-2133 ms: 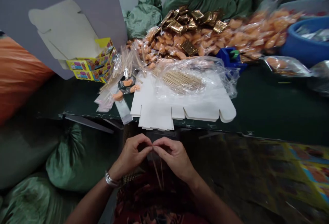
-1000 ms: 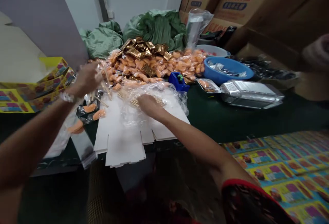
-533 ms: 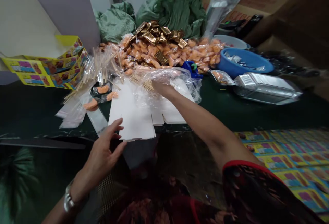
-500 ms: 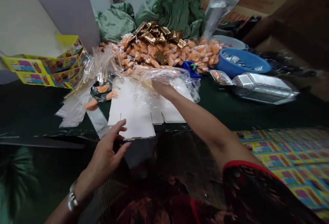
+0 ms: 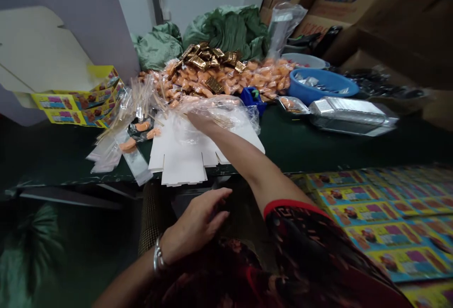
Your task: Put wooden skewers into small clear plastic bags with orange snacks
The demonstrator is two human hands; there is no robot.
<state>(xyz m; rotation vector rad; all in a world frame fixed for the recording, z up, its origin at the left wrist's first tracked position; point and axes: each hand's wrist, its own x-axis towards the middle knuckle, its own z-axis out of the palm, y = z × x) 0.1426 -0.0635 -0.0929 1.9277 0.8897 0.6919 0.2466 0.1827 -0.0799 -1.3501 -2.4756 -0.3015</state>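
Note:
My left hand hovers in front of the table edge, thumb and fingers apart, holding nothing. A silver bracelet circles that wrist. My right hand reaches over the clear plastic bag of thin wooden sticks. Its fingers are hidden behind the hand and the film, so a grip cannot be made out. Flat white card pieces lie beneath the bag, the front one reaching past the table edge. To their left are small wrapped orange pieces and clear plastic sleeves.
Behind lies a heap of wrapped orange pieces with gold packets. A blue tape dispenser, blue basin and wrapped silver trays stand right. Yellow printed boxes stand left; printed sheets lie lower right.
My left hand has moved right and down, away from the white card. My right hand has shifted left across the bag of sticks. The whole view has also shifted slightly.

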